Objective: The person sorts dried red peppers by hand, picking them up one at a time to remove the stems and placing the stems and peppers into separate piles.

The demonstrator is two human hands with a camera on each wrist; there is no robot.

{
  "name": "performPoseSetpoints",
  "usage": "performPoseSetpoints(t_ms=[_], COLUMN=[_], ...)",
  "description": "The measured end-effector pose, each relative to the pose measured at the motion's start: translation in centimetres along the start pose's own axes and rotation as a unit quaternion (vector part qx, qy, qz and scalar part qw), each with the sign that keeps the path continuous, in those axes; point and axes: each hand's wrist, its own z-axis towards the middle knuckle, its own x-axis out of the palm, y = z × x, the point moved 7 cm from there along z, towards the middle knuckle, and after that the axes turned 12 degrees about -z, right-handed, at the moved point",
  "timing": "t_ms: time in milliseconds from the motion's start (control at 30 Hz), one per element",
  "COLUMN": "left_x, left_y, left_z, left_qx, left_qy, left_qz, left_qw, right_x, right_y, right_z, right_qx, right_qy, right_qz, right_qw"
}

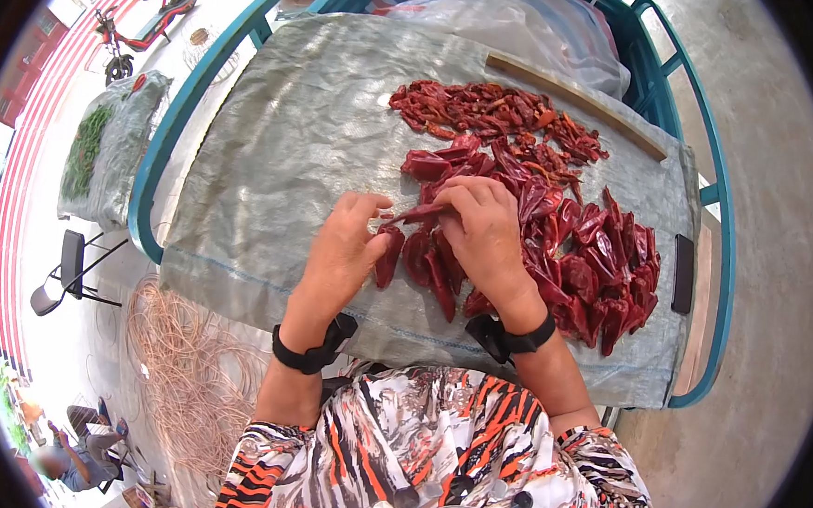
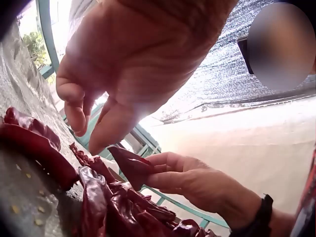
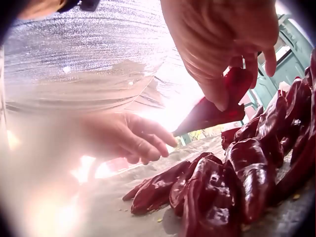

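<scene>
A dried red chili pepper point(image 1: 420, 214) is pinched between the thumb and fingers of my right hand point(image 1: 484, 235), its narrow end pointing left. In the right wrist view the same pepper point(image 3: 212, 114) hangs above the others, its wide part in the fingers. My left hand point(image 1: 340, 250) hovers by the narrow end, fingers loosely bent, and a gap shows between thumb and fingers in the left wrist view. Several loose peppers point(image 1: 438, 276) lie below the hands. A glossy pile of whole peppers point(image 1: 601, 266) spreads to the right.
Smaller, shrivelled red pieces point(image 1: 471, 107) lie farther back on the grey woven sheet point(image 1: 273, 153). A wooden strip point(image 1: 578, 106) borders them. A dark phone-like slab point(image 1: 683, 274) sits at the right edge, inside the teal cart rail point(image 1: 724, 264). Clear plastic point(image 1: 504, 23) lies behind.
</scene>
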Motion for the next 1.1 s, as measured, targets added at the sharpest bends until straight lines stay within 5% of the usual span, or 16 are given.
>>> performPoseSetpoints(t_ms=[100,267,367,600,767,867,967,1100], left_x=[-1.0,-0.5,-0.4,-2.9,-2.2,-2.2,-2.8,-2.3], left_y=[1.6,2.7,3.6,2.2,1.2,2.0,2.0,4.6], left_z=[-1.2,-2.2,-1.8,-1.4,-0.7,-0.4,-0.6,-0.2], left_qx=[0.004,-0.068,-0.089,-0.079,-0.056,-0.134,-0.056,-0.083], left_qy=[-0.006,0.062,0.029,-0.095,-0.065,-0.044,-0.107,-0.079], left_qz=[0.155,0.258,0.277,0.251,0.116,0.15,0.214,0.264], left_qw=[0.988,0.962,0.956,0.96,0.99,0.979,0.969,0.958], right_x=[-1.8,0.0,1.9,5.3,4.0,2.5,2.0,2.0], right_y=[-0.3,2.1,4.7,4.8,4.0,3.4,2.9,3.5], right_z=[0.4,0.3,-0.3,-0.8,-0.6,-0.6,-0.9,-1.1], right_qx=[0.085,-0.022,-0.088,-0.08,-0.067,-0.045,-0.027,-0.037], right_qy=[-0.074,0.001,0.027,0.102,0.061,0.035,0.026,0.024], right_qz=[-0.014,0.06,0.04,-0.022,0.009,0.022,0.031,0.028], right_qw=[0.994,0.998,0.995,0.991,0.996,0.998,0.999,0.999])
